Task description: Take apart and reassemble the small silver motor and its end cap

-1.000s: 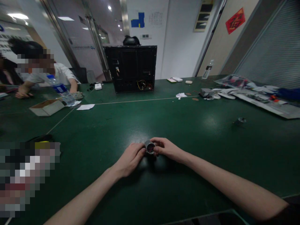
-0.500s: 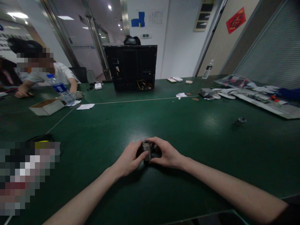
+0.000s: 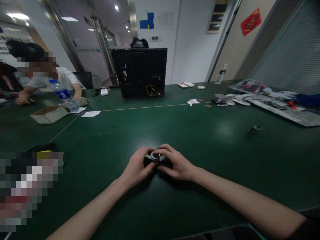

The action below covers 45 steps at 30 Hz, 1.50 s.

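Between my hands is a small cylindrical metal motor [image 3: 155, 157], tilted so that one round end faces up toward me. My left hand [image 3: 137, 166] is closed around its left side, thumb at the near side and fingers behind. From the right, my right hand [image 3: 176, 163] curls in, its fingertips on the motor's top end and its thumb close to the lower edge. Fingers partly cover the motor's body. A similar small motor [image 3: 256, 129] lies apart on the green table [image 3: 140, 213] to the right.
A black monitor-like panel [image 3: 140, 71] stands at the back. On the left are an open box [image 3: 50, 115], a water bottle [image 3: 65, 96] and a seated person [image 3: 67, 75]. Papers and parts lie on a board [image 3: 280, 110] at the right. A second bottle [image 3: 221, 74] stands far back.
The motor has turned from upright, side showing, to tilted with its round end toward me. My right fingers have shifted slightly over its top. Both forearms stay in place.
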Motion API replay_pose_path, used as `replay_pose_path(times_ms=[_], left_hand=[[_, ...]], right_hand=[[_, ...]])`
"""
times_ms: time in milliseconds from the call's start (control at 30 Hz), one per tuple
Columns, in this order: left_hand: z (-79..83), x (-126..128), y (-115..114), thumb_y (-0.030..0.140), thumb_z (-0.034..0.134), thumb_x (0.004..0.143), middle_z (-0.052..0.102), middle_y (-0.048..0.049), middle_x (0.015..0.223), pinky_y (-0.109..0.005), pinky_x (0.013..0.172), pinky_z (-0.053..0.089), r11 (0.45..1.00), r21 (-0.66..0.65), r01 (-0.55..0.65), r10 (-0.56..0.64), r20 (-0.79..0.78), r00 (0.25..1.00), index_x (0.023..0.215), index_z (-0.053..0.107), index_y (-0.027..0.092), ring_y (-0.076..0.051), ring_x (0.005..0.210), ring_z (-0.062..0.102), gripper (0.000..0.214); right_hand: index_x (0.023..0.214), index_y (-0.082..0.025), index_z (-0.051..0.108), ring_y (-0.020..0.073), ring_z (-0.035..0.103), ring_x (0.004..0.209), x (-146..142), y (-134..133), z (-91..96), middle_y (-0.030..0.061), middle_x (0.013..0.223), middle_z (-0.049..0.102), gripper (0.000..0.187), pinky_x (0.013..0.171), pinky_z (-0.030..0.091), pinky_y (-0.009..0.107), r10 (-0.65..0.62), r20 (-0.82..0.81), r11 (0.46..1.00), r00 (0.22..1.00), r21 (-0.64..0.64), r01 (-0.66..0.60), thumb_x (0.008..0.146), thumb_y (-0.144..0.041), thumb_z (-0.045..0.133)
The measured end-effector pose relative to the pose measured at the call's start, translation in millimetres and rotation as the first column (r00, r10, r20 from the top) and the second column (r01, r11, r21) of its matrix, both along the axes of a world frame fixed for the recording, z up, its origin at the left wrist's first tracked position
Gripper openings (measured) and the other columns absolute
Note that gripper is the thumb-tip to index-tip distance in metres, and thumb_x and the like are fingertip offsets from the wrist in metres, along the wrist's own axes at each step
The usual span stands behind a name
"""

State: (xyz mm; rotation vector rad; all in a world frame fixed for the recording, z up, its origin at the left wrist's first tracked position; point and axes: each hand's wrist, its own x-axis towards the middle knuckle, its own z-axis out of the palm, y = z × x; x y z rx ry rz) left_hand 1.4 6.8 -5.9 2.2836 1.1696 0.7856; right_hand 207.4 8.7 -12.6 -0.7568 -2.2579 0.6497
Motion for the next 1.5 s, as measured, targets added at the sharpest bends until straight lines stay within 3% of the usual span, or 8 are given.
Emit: replay_pose_path(times_ms=[200,367,800,1000,1167,1500], left_hand=[[3.9,1.2,-3.2,0.024,0.064,0.079,0.061,-0.0037,0.096,-0.034,0.081,0.046,0.994,0.050,0.094,-0.092,-0.043,0.995,0.100,0.055,0.021,-0.021,0.089,0.058,0.024],[5.0,1.9,-4.2,0.024,0.063,0.080,0.060,-0.0042,0.098,-0.034,0.081,0.045,0.990,0.069,0.121,-0.117,-0.061,0.991,0.102,0.054,0.020,-0.021,0.090,0.056,0.024],[6.2,2.4,-5.9,0.026,0.063,0.079,0.062,-0.0054,0.099,-0.036,0.083,0.045,0.999,-0.011,0.052,-0.053,-0.069,0.996,0.105,0.053,0.019,-0.022,0.090,0.058,0.028],[6.2,4.5,-4.6,0.026,0.069,0.073,0.061,-0.0048,0.100,-0.035,0.081,0.044,0.992,-0.042,0.120,-0.124,-0.118,0.985,0.105,0.053,0.019,-0.023,0.091,0.057,0.037],[8.4,5.8,-3.6,0.026,0.064,0.078,0.061,-0.0040,0.093,-0.033,0.078,0.044,0.990,-0.056,0.129,-0.136,-0.144,0.980,0.097,0.056,0.019,-0.022,0.087,0.057,0.022],[11.5,5.9,-5.7,0.022,0.061,0.078,0.062,-0.0045,0.095,-0.037,0.081,0.045,0.990,-0.108,0.088,-0.099,-0.103,0.990,0.096,0.054,0.020,-0.023,0.087,0.057,0.019]], right_hand=[[0.098,-0.018,0.057,0.0124,0.053,0.084,-2.3,-0.9,3.0,0.0059,0.100,0.052,0.014,0.071,0.047,0.025,-0.027,-0.138,0.999,0.990,-0.037,0.022,0.085,-0.024,0.056],[0.095,-0.016,0.057,0.0123,0.054,0.084,-2.9,-2.6,5.0,0.0057,0.099,0.052,0.013,0.069,0.048,0.024,-0.020,-0.191,0.993,0.981,-0.116,-0.002,0.084,-0.023,0.057],[0.091,-0.016,0.058,0.0130,0.055,0.083,-3.1,-0.9,4.5,0.0058,0.097,0.054,0.008,0.070,0.048,0.025,-0.064,-0.194,0.992,0.979,-0.117,0.042,0.085,-0.020,0.054],[0.088,-0.016,0.059,0.0128,0.055,0.083,-4.3,-4.4,7.3,0.0055,0.094,0.054,0.006,0.069,0.048,0.024,-0.044,-0.216,0.994,0.975,-0.103,0.022,0.083,-0.017,0.056],[0.089,-0.017,0.060,0.0124,0.055,0.082,-4.7,-6.8,9.1,0.0054,0.096,0.055,0.008,0.069,0.049,0.024,-0.013,-0.196,0.995,0.980,-0.096,-0.006,0.082,-0.015,0.057],[0.089,-0.018,0.062,0.0136,0.056,0.084,-3.3,-6.8,12.5,0.0057,0.098,0.055,0.009,0.073,0.049,0.027,-0.009,-0.167,0.997,0.986,-0.081,-0.005,0.082,-0.015,0.057]])
